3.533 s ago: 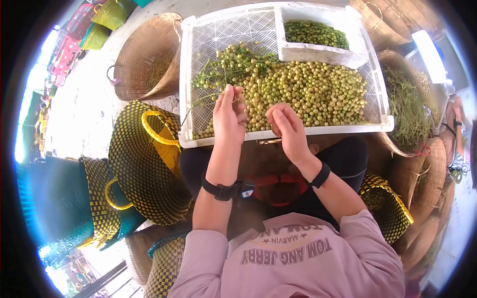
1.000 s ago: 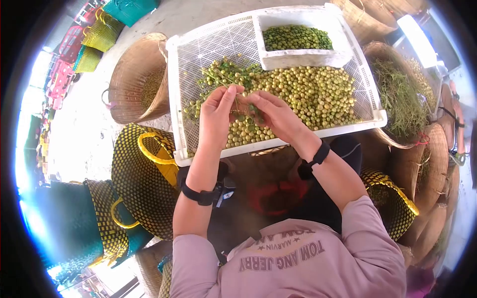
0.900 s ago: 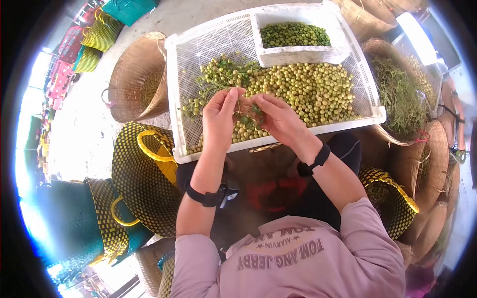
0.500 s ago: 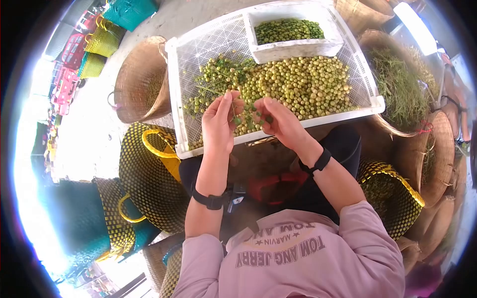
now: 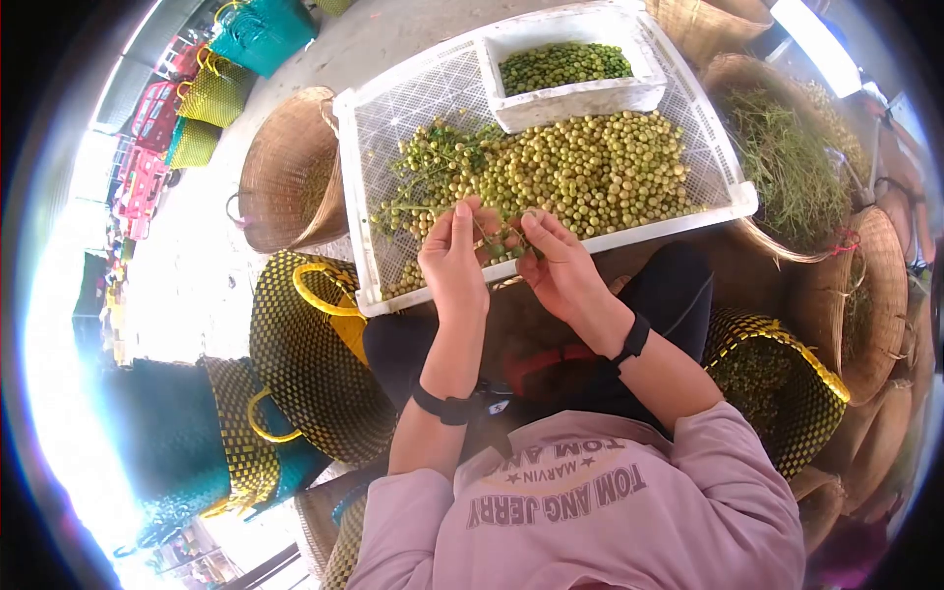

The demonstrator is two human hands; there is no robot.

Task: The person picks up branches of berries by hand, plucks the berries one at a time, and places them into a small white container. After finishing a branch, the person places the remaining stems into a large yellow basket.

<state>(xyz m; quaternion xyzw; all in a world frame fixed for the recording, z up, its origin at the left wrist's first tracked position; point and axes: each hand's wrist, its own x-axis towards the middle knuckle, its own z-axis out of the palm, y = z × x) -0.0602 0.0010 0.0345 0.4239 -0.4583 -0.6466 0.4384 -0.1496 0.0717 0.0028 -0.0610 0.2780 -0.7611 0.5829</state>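
Observation:
My left hand (image 5: 455,261) pinches a thin green sprig (image 5: 503,236) with small round fruits between thumb and fingers. On the sprig's other end, the thumb and fingers of my right hand (image 5: 564,273) are closed; exactly which part they grip is partly hidden. Both hands are over the front edge of a white perforated tray (image 5: 669,226). Beyond them lies a heap of loose yellow-green round fruits (image 5: 605,162). Uncut fruiting sprigs (image 5: 433,162) are piled on the heap's left side. A white foam box (image 5: 582,108) of smaller, darker green fruits (image 5: 565,69) stands at the tray's back.
A wicker basket (image 5: 280,172) stands left of the tray, with a black-and-yellow woven basket (image 5: 315,383) nearer me. To the right are a basket of green stalks (image 5: 782,162), another woven basket (image 5: 772,383) and more wicker baskets (image 5: 875,305).
My hands have come closer to me and nearer each other, the right now meeting the sprig held by the left. The camera view has shifted slightly.

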